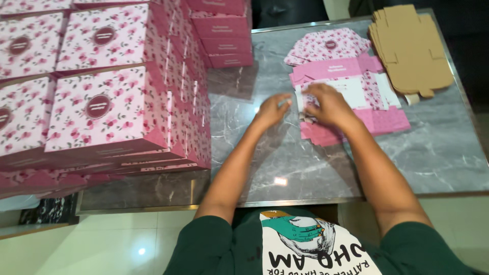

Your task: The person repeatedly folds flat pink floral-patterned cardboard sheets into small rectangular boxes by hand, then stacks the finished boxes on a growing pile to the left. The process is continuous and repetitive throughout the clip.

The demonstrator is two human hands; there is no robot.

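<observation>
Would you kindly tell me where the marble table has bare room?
Free: the marble table near its front edge, below the flat pink box sheet, and right of the stacked pink boxes. Crowded: the far right, under the brown cardboard blanks.

Pink floral flat box (pixel 351 86), grey marble table (pixel 438 147)

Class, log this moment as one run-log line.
left hand: on flat pink carton blank | right hand: pressing same blank | surface: grey marble table

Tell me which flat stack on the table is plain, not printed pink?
The brown cardboard stack at the far right corner; the flat blanks under both hands are pink floral.
</observation>
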